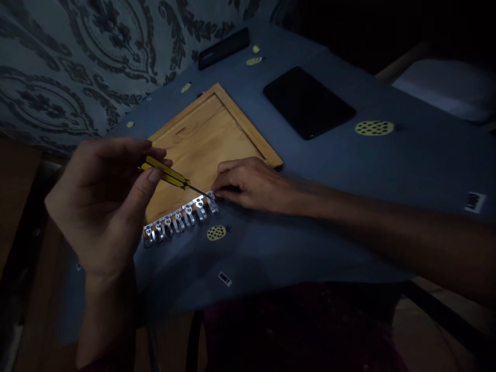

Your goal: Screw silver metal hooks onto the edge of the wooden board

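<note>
My left hand (112, 201) is closed around the yellow and black handle of a small screwdriver (168, 174). The screwdriver slants down to the right, and its tip meets the right end of a metal hook rail (178, 216). That rail carries several shiny hooks and lies along the near edge of a wooden board (201, 139) with a raised frame. At the rail's right end my right hand (248, 183) has thumb and fingers pinched together. Whatever sits between those fingertips is hidden or too small to make out.
A blue cloth (318, 170) with pineapple prints covers the table. Beyond the board lie a black tablet (308, 102) and a dark phone-like slab (223, 48), with a small pale round object (256, 49) nearby. Patterned fabric (104, 46) rises at the back left. The light is dim.
</note>
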{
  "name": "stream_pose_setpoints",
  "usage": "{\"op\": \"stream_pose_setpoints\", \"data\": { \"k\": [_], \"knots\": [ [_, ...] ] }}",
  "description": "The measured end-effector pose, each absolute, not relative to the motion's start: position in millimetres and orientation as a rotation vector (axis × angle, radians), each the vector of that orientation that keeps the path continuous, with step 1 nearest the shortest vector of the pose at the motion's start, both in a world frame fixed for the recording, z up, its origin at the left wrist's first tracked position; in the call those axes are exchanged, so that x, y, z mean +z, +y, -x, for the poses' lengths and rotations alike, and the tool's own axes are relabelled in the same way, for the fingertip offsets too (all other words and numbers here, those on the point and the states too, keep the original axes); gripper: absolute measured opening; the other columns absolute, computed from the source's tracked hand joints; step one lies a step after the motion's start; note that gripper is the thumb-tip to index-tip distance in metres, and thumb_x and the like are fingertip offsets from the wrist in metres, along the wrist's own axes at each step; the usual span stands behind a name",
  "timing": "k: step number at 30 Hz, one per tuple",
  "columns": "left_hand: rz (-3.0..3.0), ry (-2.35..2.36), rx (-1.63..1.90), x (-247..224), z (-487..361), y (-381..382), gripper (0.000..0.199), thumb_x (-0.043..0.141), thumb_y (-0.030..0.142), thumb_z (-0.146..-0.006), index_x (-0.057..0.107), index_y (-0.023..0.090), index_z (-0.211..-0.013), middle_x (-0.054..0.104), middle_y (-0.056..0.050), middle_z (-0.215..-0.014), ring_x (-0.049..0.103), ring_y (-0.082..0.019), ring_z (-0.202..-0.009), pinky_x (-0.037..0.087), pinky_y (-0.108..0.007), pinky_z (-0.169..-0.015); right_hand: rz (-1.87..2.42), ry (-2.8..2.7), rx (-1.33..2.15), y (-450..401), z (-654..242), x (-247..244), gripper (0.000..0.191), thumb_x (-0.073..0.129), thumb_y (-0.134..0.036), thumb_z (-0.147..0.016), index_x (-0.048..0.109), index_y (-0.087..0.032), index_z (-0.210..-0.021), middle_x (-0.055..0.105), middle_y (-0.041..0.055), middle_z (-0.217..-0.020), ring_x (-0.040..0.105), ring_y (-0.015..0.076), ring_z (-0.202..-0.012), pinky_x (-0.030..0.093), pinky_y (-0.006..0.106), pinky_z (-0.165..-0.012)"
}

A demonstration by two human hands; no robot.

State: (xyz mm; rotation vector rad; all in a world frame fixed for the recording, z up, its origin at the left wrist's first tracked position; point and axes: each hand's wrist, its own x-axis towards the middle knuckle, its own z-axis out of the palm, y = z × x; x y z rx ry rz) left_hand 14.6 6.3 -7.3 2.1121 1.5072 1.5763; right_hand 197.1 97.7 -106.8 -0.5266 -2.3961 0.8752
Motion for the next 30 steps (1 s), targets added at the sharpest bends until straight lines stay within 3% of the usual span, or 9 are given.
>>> {"op": "stream_pose_setpoints", "data": {
  "k": [6, 12, 20, 25, 30],
  "knots": [
    [-2.079, 1.554, 1.490, -7.7, -15.8, 6.6, 0.037, 0.079, 0.007, -0.082, 0.081, 0.035, -0.106, 0.077, -0.001, -0.099, 0.078, -0.024, -0.093, 0.072, -0.044, -0.085, 0.516, -2.384, 0.875, 98.1, -197.6, -108.7, 0.014, 0.068, -0.010, -0.095, 0.081, -0.014, -0.097, 0.076, 0.0056, -0.093, 0.067, 0.0154, -0.080, 0.047, 0.029, -0.071],
    [-2.239, 1.626, 1.612, -12.4, -10.4, 12.7, 0.041, 0.086, 0.005, -0.068, 0.084, 0.029, -0.102, 0.075, 0.002, -0.089, 0.071, -0.015, -0.076, 0.066, -0.027, -0.057, 0.508, -2.380, 0.860, 97.8, -198.1, -109.5, 0.016, 0.066, -0.010, -0.095, 0.081, -0.016, -0.098, 0.076, 0.0046, -0.093, 0.067, 0.0147, -0.079, 0.048, 0.029, -0.070],
    [-2.175, 1.580, 1.588, -9.1, -11.8, 6.7, 0.042, 0.082, -0.001, -0.068, 0.084, 0.027, -0.099, 0.078, 0.005, -0.092, 0.071, -0.010, -0.081, 0.063, -0.020, -0.067, 0.509, -2.377, 0.885, 98.3, -197.5, -108.7, 0.015, 0.068, -0.010, -0.095, 0.082, -0.015, -0.099, 0.076, 0.0051, -0.094, 0.068, 0.0157, -0.081, 0.050, 0.031, -0.072],
    [-2.155, 1.548, 1.548, -6.5, -11.9, 6.1, 0.040, 0.080, 0.001, -0.074, 0.082, 0.026, -0.104, 0.078, 0.002, -0.095, 0.075, -0.014, -0.088, 0.067, -0.026, -0.076, 0.517, -2.388, 0.882, 98.0, -197.3, -108.2, 0.015, 0.069, -0.008, -0.094, 0.082, -0.014, -0.098, 0.076, 0.0054, -0.094, 0.067, 0.0152, -0.080, 0.049, 0.030, -0.072],
    [-2.158, 1.641, 1.592, -6.6, -7.8, 6.6, 0.037, 0.084, 0.007, -0.073, 0.082, 0.031, -0.102, 0.078, 0.002, -0.094, 0.072, -0.017, -0.081, 0.065, -0.034, -0.070, 0.500, -2.388, 0.856, 98.7, -197.5, -109.7, 0.014, 0.068, -0.009, -0.094, 0.082, -0.014, -0.097, 0.076, 0.0050, -0.092, 0.067, 0.0145, -0.079, 0.048, 0.028, -0.070]
  ]
}}
